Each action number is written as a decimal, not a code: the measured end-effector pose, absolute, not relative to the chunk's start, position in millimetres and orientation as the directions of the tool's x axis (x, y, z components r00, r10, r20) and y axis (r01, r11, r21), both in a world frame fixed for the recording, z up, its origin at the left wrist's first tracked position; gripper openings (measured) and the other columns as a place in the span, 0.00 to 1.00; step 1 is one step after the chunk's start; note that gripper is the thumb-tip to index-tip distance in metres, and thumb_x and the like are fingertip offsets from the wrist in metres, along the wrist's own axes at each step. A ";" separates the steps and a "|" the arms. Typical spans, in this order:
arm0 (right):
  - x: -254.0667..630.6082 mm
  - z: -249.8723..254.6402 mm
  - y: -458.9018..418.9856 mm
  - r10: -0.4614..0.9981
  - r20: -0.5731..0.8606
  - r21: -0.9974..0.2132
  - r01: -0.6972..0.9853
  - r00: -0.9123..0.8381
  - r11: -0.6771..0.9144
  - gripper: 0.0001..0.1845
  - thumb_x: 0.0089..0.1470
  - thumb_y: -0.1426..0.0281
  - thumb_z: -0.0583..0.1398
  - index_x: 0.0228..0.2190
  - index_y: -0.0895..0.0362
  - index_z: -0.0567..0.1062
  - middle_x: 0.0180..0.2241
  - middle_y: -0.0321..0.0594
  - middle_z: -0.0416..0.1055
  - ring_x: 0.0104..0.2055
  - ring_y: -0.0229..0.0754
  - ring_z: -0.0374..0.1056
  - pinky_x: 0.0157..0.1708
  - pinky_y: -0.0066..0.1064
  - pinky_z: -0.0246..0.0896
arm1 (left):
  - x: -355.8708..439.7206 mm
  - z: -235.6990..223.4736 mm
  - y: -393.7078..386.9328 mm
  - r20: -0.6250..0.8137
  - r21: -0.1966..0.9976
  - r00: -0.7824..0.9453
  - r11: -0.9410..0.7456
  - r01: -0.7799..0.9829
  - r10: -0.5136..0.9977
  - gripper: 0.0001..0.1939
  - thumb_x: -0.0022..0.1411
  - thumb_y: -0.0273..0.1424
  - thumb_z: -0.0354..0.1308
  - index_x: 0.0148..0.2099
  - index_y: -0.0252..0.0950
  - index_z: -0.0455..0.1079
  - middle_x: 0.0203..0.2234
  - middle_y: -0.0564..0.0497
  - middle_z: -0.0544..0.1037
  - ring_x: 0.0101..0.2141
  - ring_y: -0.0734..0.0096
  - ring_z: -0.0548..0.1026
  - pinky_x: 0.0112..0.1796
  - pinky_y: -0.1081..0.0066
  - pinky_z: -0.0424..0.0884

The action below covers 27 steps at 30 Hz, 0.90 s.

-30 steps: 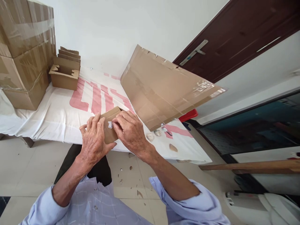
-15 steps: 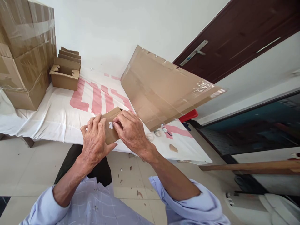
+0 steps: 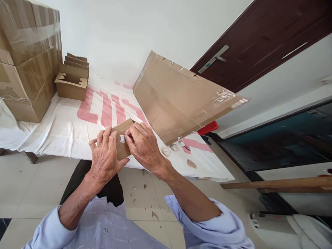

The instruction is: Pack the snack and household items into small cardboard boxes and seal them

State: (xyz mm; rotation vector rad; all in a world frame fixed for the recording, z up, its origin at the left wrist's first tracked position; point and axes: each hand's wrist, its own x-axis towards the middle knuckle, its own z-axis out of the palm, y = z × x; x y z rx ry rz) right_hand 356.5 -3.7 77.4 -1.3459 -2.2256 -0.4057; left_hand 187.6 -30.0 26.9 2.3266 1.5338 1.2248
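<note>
A small brown cardboard box (image 3: 122,151) is tilted at the front edge of the cloth-covered table. My left hand (image 3: 105,154) grips its left side, thumb along the lower edge and fingers over the top. Thumb and index finger of my right hand (image 3: 144,147) are pinched together at a small white patch (image 3: 122,138) on the box face. Whether that patch is a sticker or a cut-out, I cannot tell. Anything between the pinched fingertips is hidden.
Stacked taped cartons (image 3: 31,62) and an open small box (image 3: 71,88) stand at the left. A large cardboard sheet (image 3: 178,100) leans beyond my right hand. Tape rolls (image 3: 166,151) and a cardboard scrap (image 3: 191,163) lie on the white cloth (image 3: 59,128). Scraps litter the floor.
</note>
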 end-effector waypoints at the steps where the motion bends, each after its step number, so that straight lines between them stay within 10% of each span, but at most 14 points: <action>1: 356.3 77.3 -3.6 0.734 0.562 -0.009 0.885 -0.381 0.466 0.13 0.70 0.75 0.55 0.32 0.51 0.67 0.36 0.42 0.73 0.39 0.48 0.66 0.42 0.40 0.58 | 187.4 26.8 -30.1 0.565 0.479 0.171 -0.490 0.729 0.807 0.51 0.49 0.33 0.83 0.70 0.35 0.63 0.72 0.27 0.69 0.68 0.30 0.69 0.59 0.42 0.70; 27: 356.9 77.0 -3.0 0.738 0.586 -0.126 0.861 -0.335 0.492 0.13 0.67 0.75 0.57 0.30 0.50 0.65 0.34 0.40 0.73 0.38 0.48 0.66 0.42 0.41 0.61 | 187.9 30.7 -30.1 0.532 0.475 0.177 -0.465 0.747 0.828 0.47 0.52 0.34 0.81 0.70 0.36 0.64 0.72 0.27 0.69 0.69 0.29 0.68 0.59 0.40 0.70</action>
